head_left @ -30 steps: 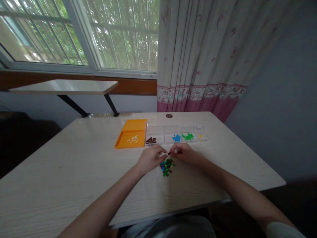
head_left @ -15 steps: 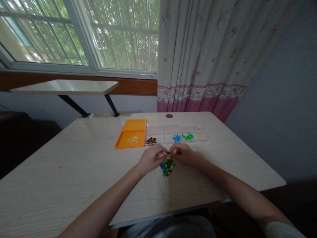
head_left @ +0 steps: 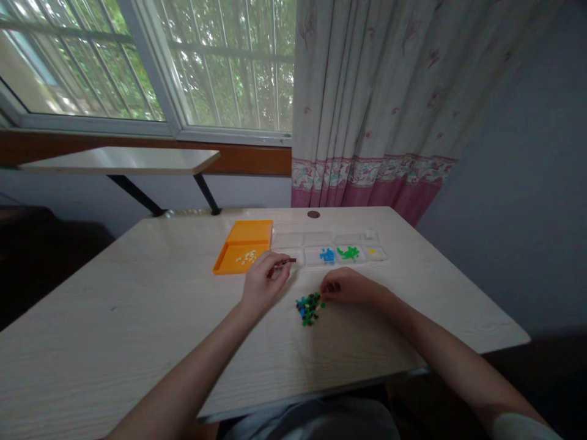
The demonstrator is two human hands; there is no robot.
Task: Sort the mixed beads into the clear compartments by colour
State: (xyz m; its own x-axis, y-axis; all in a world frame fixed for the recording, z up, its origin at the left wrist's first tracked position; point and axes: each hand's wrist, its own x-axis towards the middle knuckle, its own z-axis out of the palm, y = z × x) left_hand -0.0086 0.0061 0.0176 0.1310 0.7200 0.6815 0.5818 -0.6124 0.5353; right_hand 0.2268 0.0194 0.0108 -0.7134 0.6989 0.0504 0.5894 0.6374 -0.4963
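Observation:
My left hand [head_left: 265,278] is over the front left of a clear divided box, thumb and fingers pinched on a small brown toy brick [head_left: 290,261]. The hand covers most of the brown bricks in that compartment. My right hand [head_left: 351,286] rests at the right edge of a mixed pile of small bricks [head_left: 309,308], in green, blue, black and a few pale ones. Its fingers are curled together at the pile; whatever they pinch is too small to make out.
An orange open case [head_left: 250,233] holding white pieces [head_left: 248,256] lies left of the clear box. Blue bricks [head_left: 327,255], green bricks [head_left: 348,253] and yellow pieces [head_left: 372,252] sit in separate compartments. A raised shelf [head_left: 123,160] stands at the desk's back left.
My hands, which met above the pile, have parted. The left hand has moved away and left to the clear box with the brown brick; the right has shifted slightly right and stays by the pile.

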